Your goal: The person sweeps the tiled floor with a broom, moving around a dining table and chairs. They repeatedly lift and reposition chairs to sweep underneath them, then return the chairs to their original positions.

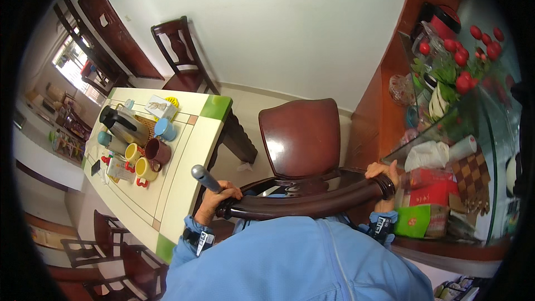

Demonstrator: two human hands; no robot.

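A dark wooden chair stands right before me, its glossy brown seat (301,142) beyond its curved top rail (305,205). My left hand (223,196) is at the left end of that rail, closed around a grey rod-like handle (206,177) with a rounded silver tip. The handle points up and to the left; the rest of it is hidden. At the rail's right end, my right hand (382,171) grips the wood, with the thumb and fingers around the corner. Both forearms wear blue sleeves and dark wrist straps.
On my left is a white-and-green tiled table (175,184) with a thermal jug (125,125), a maroon mug (157,151), yellow cups (146,169) and a blue cup (165,129). A glass-shelved cabinet (464,142) on my right holds boxes and artificial flowers. Another chair (182,56) stands by the wall.
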